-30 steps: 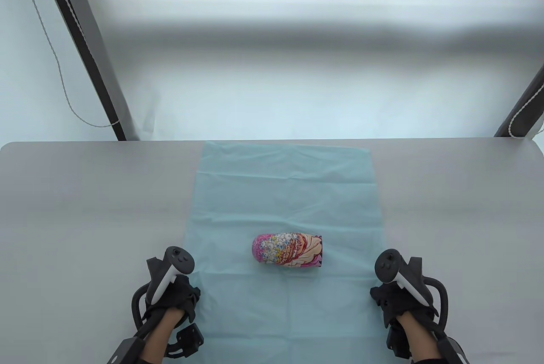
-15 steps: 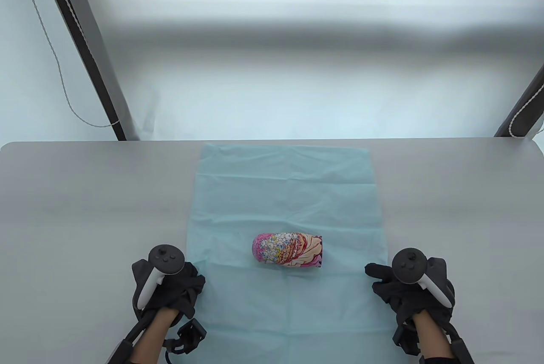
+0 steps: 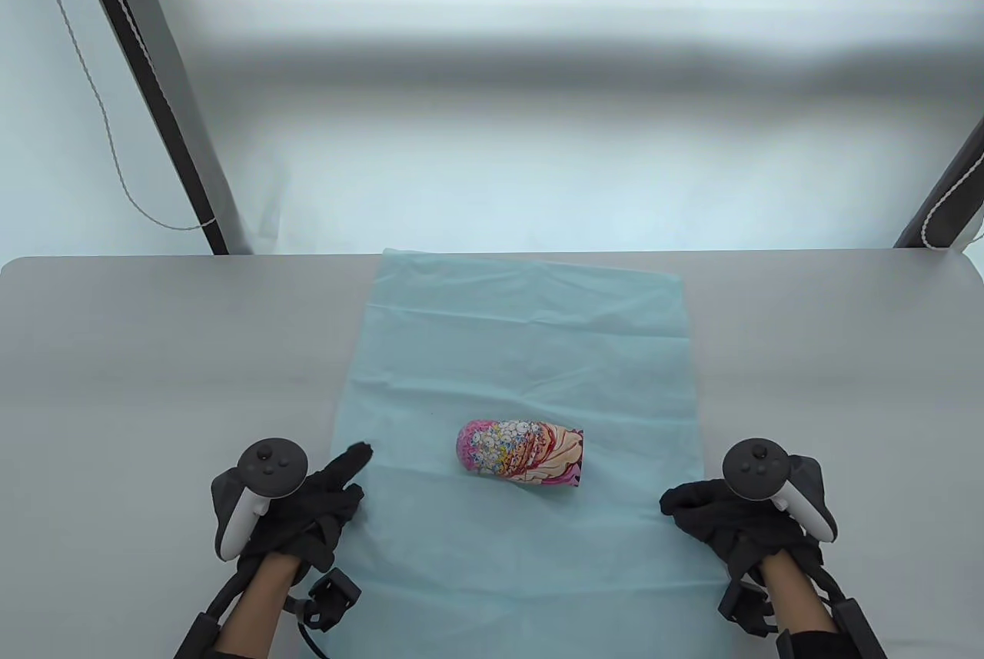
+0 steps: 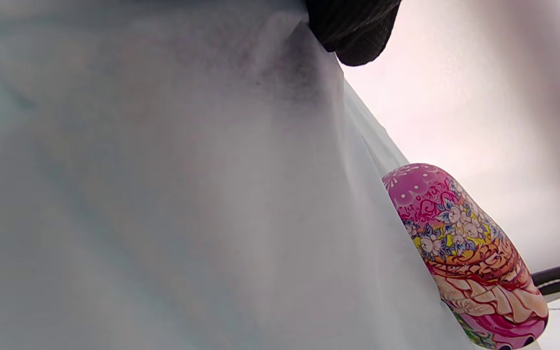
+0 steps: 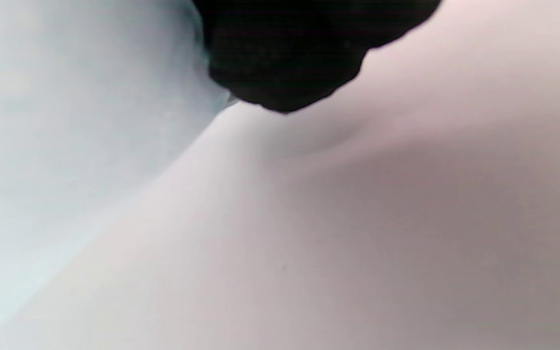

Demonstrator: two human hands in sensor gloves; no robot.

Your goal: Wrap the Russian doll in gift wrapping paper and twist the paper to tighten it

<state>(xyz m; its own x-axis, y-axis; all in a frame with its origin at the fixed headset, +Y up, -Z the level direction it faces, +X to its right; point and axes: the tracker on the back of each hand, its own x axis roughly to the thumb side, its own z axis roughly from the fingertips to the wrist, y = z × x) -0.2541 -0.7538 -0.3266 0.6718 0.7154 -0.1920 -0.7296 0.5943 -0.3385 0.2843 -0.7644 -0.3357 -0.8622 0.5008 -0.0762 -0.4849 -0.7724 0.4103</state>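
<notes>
Pale blue wrapping paper (image 4: 163,194) filling most of view, raised in a tent-like peak at a black gloved fingertip (image 4: 353,34) at top edge. Russian doll (image 4: 460,257) lying on its side just right of the paper, lower part partly hidden behind paper's edge. Pink head end up, floral pattern below.

Looks like a staged recording booth or lab set-up, not a home. Plain grey table (image 3: 115,351) with rounded corners, bare apart from the work sheet. Behind it a white, softly lit backdrop (image 3: 492,113) like a light tent. Dark slanted frame struts at left (image 3: 146,90) and right (image 3: 949,190), each with a pale twisted cord (image 3: 92,90) running along or hanging beside it. No household furnishings visible anywhere.
</notes>
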